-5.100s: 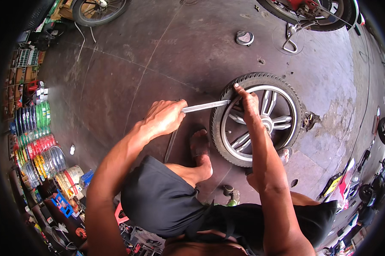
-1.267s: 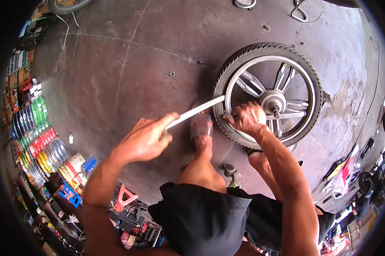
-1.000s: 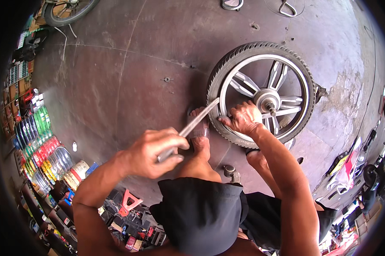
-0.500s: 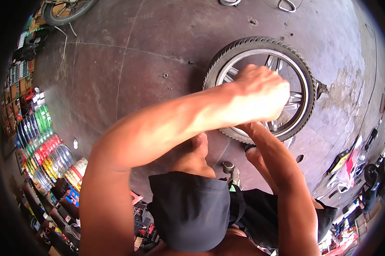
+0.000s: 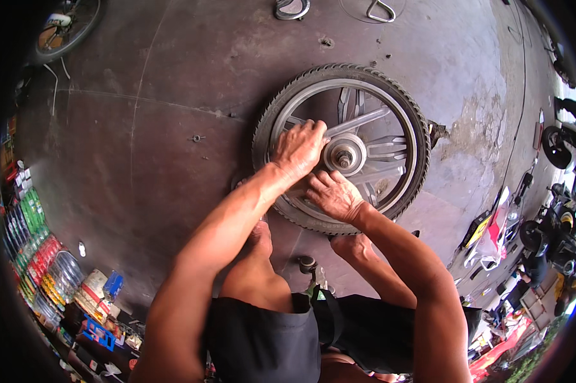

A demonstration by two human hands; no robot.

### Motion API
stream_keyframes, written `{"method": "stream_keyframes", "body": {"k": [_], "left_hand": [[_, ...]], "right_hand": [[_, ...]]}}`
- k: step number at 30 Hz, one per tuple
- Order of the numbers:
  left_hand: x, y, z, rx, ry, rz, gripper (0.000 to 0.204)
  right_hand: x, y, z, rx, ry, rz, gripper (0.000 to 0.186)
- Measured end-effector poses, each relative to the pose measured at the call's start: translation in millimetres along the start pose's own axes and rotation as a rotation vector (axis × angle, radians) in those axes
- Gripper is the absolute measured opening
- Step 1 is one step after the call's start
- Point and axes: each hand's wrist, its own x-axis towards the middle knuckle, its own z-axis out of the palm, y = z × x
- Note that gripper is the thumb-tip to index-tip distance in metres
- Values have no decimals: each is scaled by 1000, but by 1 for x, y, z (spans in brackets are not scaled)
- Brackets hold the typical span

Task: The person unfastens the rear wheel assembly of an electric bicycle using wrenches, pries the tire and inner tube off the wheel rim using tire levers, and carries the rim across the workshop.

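One left hand (image 5: 301,147) gripping metal bar (image 5: 363,120), right hand's (image 5: 334,195) hold unclear, wide floor (image 5: 173,83) beyond wheel's edge (image 5: 422,150)

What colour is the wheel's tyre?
The tyre is blackish dark grey, best seen in the head view.

Hands (image 5: 301,150) (image 5: 336,196) partly hide the wheel (image 5: 344,157), while the top edge crops a farther tyre (image 5: 83,39).

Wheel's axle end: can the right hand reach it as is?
Probably yes: the right hand is close by the axle end, with no tool seen between; the metal bar in the left hand crosses beyond it.
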Motion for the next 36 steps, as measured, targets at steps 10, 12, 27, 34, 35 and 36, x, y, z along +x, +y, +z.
{"method": "stream_keyframes", "body": {"k": [10, 12, 27, 34, 35, 36], "left_hand": [[-25, -32, -40, -268, -23, -172, 21], [-29, -38, -39, -311, -148, -240, 24], [-138, -49, -77, -972, 334, -215, 53], [-210, -114, -126, -1199, 668, -548, 30], [-221, -123, -126, -1229, 650, -559, 30], [-229, -129, -123, -1261, 632, -573, 30]], "right_hand": [[0, -42, -68, 1103, -124, 1153, 46], [-3, -33, -81, 1394, -42, 1032, 44], [138, -24, -4, 1179, 939, 1021, 46], [168, -42, -1, 480, 389, 1187, 63], [174, -40, -10, 479, 254, 1212, 66], [177, -39, -13, 475, 115, 1233, 69]]}}
